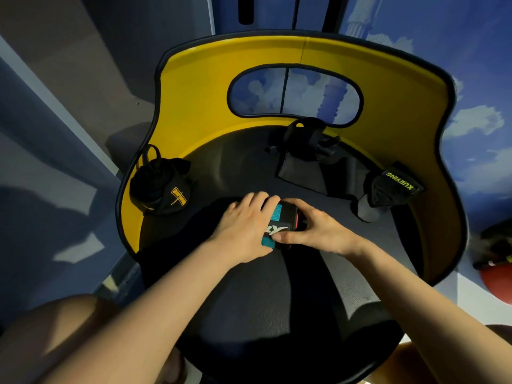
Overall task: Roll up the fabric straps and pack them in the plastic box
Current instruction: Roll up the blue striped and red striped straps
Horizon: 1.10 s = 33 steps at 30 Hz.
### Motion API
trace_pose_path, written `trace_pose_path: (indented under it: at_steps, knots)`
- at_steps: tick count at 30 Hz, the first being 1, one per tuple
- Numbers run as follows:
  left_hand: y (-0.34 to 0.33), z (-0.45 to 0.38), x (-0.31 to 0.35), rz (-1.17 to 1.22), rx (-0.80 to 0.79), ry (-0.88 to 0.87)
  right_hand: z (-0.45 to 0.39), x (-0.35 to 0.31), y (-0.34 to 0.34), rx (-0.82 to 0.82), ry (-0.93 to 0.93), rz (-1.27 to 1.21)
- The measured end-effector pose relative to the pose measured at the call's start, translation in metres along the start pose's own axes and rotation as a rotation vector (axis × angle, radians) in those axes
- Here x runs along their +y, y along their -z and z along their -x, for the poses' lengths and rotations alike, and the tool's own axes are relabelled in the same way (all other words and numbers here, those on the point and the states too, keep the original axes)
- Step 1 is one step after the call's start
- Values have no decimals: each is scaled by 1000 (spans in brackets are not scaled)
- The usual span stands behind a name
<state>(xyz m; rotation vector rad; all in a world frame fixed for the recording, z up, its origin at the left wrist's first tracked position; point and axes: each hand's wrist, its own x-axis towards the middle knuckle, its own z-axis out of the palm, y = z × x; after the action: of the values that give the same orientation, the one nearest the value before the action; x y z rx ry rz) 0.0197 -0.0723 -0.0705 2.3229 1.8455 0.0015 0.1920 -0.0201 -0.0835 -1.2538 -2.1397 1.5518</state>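
Both hands are down in the middle of the chair seat point(249, 300), working one strap point(278, 224), a teal and black band with a white logo and a red edge, already wound into a fat roll. The left hand point(243, 231) lies over its left side with the fingers curled across the top, and the right hand point(318, 231) pinches it from the right, thumb pressed on the near end. So both hands are closed around the roll, and it sits on the seat between them, toward the front half. The danger here is spring-back: if either grip eases before the tail is fastened, the coil probably loosens and the winding has to be redone. A lopsided squeeze could also telescope the layers sideways, leaving a cone that packs badly. Three more bundles wait on the seat: a black one with yellow print point(160, 187) at the left edge against the yellow chair back point(194, 106), a loose black one point(307, 145) at the rear, and a black one with green lettering point(388, 189) at the right edge. A careless elbow could nudge the edge ones off. No plastic box shows anywhere, so the roll must travel out of view, likely one-handed, which is the riskiest moment for it to uncoil.
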Motion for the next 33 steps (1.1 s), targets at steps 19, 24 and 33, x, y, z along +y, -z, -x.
trace_pose_path:
  at_steps: [19, 24, 33]
  knots:
    - [-11, -2, -8, -91, 142, -75, -3, -4, -1, 160, 69, 293]
    - [-7, -2, -16, 203, 126, -23, 2, -11, 3, 61, 68, 258]
    - [14, 23, -36, 812, 16, 87, 10, -24, -5, 20, 208, 191]
